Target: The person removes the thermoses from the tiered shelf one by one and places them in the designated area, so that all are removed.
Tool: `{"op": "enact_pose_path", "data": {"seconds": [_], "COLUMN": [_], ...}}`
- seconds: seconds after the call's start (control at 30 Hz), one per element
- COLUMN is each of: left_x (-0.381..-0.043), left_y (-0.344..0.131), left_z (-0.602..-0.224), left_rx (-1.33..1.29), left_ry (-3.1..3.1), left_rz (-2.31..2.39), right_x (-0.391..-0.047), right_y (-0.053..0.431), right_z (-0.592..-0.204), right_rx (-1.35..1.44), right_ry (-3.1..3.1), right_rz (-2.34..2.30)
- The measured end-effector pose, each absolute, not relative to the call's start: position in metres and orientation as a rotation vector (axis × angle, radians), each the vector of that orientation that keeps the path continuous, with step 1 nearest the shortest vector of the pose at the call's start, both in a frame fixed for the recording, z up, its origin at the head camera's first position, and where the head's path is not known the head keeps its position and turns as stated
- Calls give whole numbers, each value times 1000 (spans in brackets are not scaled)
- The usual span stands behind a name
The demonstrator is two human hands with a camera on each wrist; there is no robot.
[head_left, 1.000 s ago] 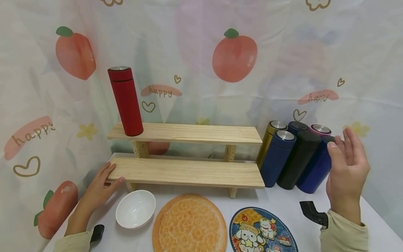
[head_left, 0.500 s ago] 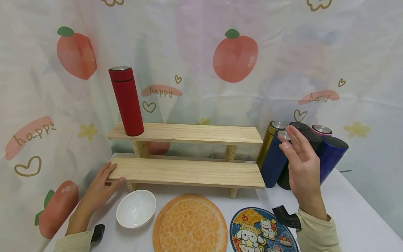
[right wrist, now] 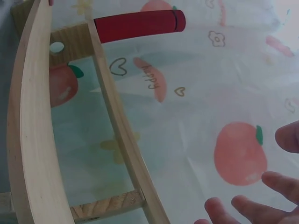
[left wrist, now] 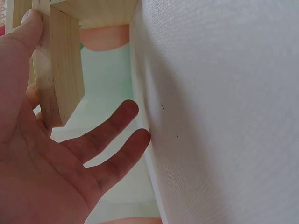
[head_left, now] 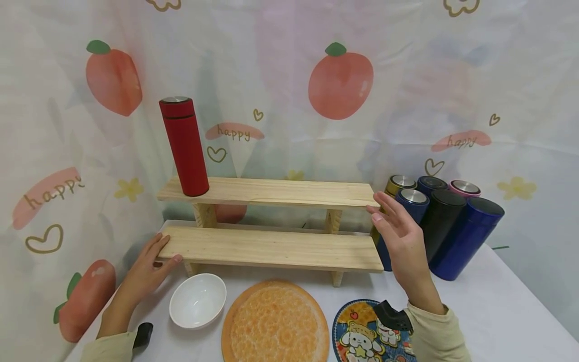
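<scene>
A two-tier wooden shelf [head_left: 271,246] stands on the white table. My left hand [head_left: 147,269] holds the left end of its lower board, thumb on the front edge, while two fingers stretch free in the left wrist view. A red thermos [head_left: 185,151] stands on the left end of the upper board. My right hand [head_left: 400,236] is raised near the shelf's right end, its fingers apart and holding nothing. Behind and beside it are a gold thermos [head_left: 393,185], a navy thermos [head_left: 413,205], a black thermos [head_left: 445,216] and a bright blue thermos [head_left: 470,236].
A white bowl [head_left: 197,301], a round orange mat [head_left: 276,322] and a round blue cartoon mat [head_left: 357,342] lie in front of the shelf. A printed curtain [head_left: 280,60] hangs behind. A pink-rimmed thermos [head_left: 466,189] stands at the back of the right group.
My right hand has moved left, from in front of the bright blue thermos to the shelf's right end, still holding nothing. My left hand has stayed on the shelf.
</scene>
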State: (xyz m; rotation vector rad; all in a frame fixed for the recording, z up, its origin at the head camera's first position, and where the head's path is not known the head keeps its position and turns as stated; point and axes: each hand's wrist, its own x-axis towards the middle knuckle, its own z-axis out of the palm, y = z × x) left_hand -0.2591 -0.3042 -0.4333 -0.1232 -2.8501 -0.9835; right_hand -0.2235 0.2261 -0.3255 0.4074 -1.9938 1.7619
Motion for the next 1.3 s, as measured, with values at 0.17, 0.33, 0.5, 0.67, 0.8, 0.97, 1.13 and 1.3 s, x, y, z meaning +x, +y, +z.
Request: {"op": "enact_pose_path", "data": {"seconds": [0.17,0.33,0.5,0.67,0.8,0.97,1.13,1.3], "left_x": [-260,-260,-260,-262,-260,-260,-260,-261], "left_y": [-305,-305,-305,-303,-303,-305,-305,-304], "left_z": [-435,-435,-436,-438,-439,-440,-439,-438], "left_rx": [-124,-131,-146,-159,-147,-138,-126,-110], "left_ry": [-2844,-2836,-2816,-2807,-2799,-2800,-2806,-2816], "left_rz": [-978,-979,-990,-1005,-1008,-1013,-1011,-1004], "right_x": [-228,-233,-238,-238,-240,-246,-252,-259], "right_y": [218,210,199,182,165,143,123,105], "right_z": [-333,-341,-351,-359,-362,-369,-372,-369], "right_rx": [441,455,474,486,510,509,499,514], "right_ry": [-2055,-2135,-2176,-2191,-2192,-2206,-2225,-2234], "right_rz": [1731,1697,1740,1814,1871,1918,1929,1938]}}
